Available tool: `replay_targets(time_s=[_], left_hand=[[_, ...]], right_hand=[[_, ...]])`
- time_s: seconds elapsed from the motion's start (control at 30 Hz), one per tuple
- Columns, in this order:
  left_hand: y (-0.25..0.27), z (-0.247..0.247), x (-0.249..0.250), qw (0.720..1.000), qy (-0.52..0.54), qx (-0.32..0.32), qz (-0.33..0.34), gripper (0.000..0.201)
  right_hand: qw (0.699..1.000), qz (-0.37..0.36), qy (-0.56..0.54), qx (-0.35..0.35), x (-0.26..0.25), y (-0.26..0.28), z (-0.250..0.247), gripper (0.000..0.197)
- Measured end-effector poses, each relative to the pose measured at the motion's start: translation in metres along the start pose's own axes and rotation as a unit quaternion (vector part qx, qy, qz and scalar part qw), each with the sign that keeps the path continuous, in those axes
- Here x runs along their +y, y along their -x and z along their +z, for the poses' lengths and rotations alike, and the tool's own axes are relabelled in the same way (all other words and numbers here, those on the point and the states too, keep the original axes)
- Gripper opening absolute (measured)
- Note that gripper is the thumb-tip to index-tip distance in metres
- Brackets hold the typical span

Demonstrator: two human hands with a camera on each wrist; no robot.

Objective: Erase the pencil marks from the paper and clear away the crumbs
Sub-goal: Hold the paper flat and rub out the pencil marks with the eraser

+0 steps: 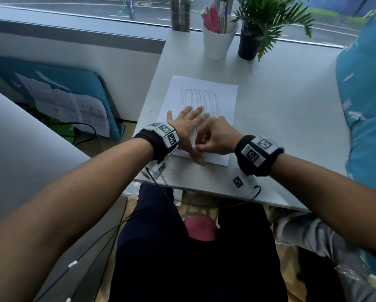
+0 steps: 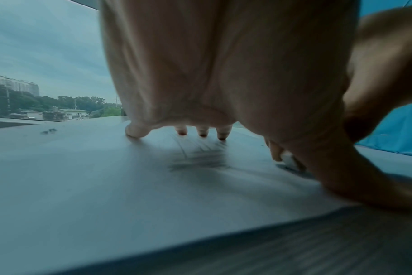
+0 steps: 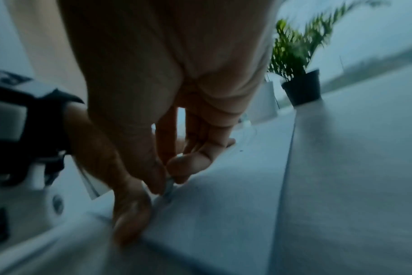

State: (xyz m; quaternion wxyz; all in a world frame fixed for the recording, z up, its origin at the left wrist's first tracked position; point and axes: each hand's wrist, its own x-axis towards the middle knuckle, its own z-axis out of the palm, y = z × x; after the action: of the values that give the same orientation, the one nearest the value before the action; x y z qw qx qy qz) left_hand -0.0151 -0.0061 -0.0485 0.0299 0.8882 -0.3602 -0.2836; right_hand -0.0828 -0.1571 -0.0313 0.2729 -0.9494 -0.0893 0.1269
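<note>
Head view: the paper (image 1: 201,118) lies on the white counter (image 1: 280,118), pencil marks (image 1: 201,99) covering its middle. The left hand (image 1: 188,129) lies flat on the sheet's lower part, fingers spread towards 12 o'clock. The right hand (image 1: 215,137), at its 3 o'clock, is curled in a pinch. A white cup (image 1: 218,42) and potted plant (image 1: 251,40) stand at 12 o'clock.
Left wrist view: fingertips (image 2: 202,131) press the paper; a small white eraser (image 2: 288,160) shows under the right hand (image 2: 365,111), touching the sheet.
Right wrist view: blurred; thumb and fingers (image 3: 188,163) close on something small, barely seen.
Doing it well: I'd keep the flat hand beside the rubbing, use short strokes away from it, so the sheet won't crease.
</note>
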Motion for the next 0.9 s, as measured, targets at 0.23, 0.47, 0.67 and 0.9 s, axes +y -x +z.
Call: replay_targets(time_s=[0.23,0.47,0.67,0.9], left_hand=[[-0.001,0.0,0.0,1.0,0.001,-0.008,-0.005,0.156],[0.001,-0.002,0.001,1.0,0.002,-0.01,-0.008,0.155],[0.001,-0.002,0.002,1.0,0.006,-0.012,-0.006,0.155],[0.004,-0.001,0.0,1.0,-0.026,0.002,-0.006,0.15]], right_hand=[[1.0,0.004,-0.003,0.005,-0.001,-0.001,-0.003,0.005],[1.0,0.014,-0.001,0.024,0.001,-0.004,-0.007,0.004],[0.997,0.041,-0.014,0.064,0.005,-0.007,-0.013,0.006],[0.997,0.055,-0.002,0.058,0.01,-0.003,-0.019,0.01]])
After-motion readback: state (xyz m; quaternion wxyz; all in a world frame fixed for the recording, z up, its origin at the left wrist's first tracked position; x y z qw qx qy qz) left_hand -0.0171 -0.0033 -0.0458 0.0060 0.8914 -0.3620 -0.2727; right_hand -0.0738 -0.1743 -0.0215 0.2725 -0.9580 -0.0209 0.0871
